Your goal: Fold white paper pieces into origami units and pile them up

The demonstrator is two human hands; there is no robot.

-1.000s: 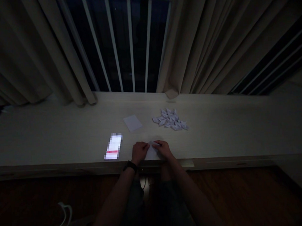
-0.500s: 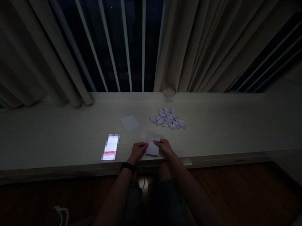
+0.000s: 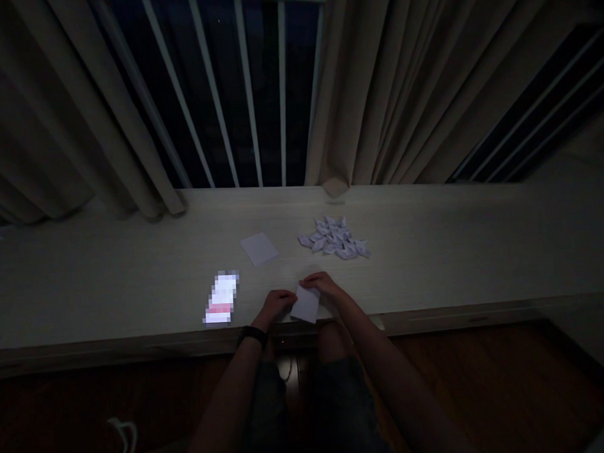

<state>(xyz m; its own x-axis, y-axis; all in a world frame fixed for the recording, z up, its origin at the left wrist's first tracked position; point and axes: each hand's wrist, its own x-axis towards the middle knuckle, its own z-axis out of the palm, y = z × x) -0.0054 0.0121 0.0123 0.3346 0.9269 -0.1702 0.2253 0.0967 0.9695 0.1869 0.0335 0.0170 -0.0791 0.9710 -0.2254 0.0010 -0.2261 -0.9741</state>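
Together, 2 hands (image 3: 277, 304) (image 3: 324, 283) holding 1 paper (image 3: 306, 304), 1 square (image 3: 259, 249), 1 folded-paper heap (image 3: 335, 236)

Held sheet (image 3: 307, 303): white paper, matt, smooth, flat. Square sheet (image 3: 259, 248): paper, same matt finish. Folded pieces (image 3: 335, 238): paper, matt, sharply creased. Counter (image 3: 443, 247): pale, wood-look top, fine grain streaks, low sheen. Curtains (image 3: 390, 82): beige cloth, matt, soft folds. Window bars (image 3: 247, 88): smooth, look like painted metal. Floor (image 3: 463, 373): reddish-brown, wood-look, faint gloss. Shorts (image 3: 344, 401): cloth, matt. Wristband (image 3: 251, 334): dark, material unclear.
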